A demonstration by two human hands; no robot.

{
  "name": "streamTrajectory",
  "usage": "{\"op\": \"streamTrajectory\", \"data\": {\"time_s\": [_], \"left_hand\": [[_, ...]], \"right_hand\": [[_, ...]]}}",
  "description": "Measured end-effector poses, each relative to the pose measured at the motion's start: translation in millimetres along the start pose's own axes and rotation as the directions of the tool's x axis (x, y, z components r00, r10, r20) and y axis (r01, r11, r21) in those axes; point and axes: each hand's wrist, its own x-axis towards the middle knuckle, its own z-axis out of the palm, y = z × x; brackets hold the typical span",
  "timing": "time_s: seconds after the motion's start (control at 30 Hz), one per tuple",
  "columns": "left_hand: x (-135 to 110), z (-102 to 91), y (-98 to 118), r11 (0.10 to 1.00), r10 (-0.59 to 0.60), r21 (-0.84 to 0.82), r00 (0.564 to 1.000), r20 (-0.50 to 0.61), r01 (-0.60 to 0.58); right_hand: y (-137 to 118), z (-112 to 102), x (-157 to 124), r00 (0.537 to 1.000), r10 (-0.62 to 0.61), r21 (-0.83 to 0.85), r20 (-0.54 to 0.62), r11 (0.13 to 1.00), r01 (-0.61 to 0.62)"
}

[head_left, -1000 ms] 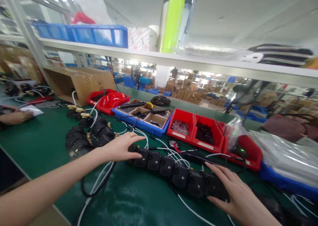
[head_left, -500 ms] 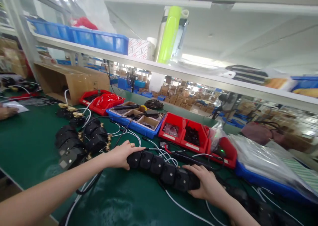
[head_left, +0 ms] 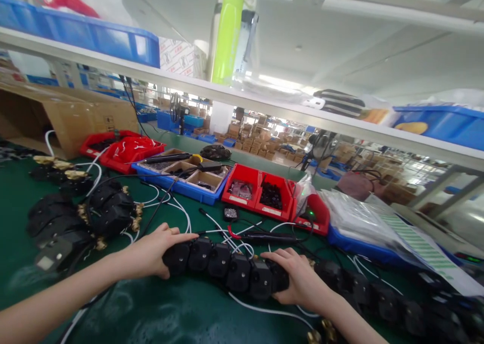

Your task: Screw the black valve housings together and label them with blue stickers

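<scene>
Closing in since a second ago, our right hand (head_left: 298,278) is now grasping the right end of a row of black blocks (head_left: 239,272), while our left hand (head_left: 153,252) is gripping its left end. The row is stretching between our hands over the green tabletop (head_left: 151,316). One white cable (head_left: 270,311) is trailing on its near side; red bins (head_left: 283,214) are standing beyond our right hand.
</scene>
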Motion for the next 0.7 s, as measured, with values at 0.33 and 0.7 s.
{"op": "streamTrajectory", "data": {"time_s": [0.33, 0.7], "left_hand": [[-13.5, 27.1, -16.7, 0.991, -0.026, -0.133, 0.995, -0.1, 0.013], [-34.6, 28.9, 7.4, 0.839, -0.003, -0.393, 0.719, -0.695, -0.377]], "right_hand": [[1.2, -21.4, -17.4, 0.988, 0.019, 0.047, 0.15, 0.999, -0.027], [-34.1, -40.9, 135.5, 0.992, -0.071, 0.083, -0.106, 0.993, 0.08]]}}
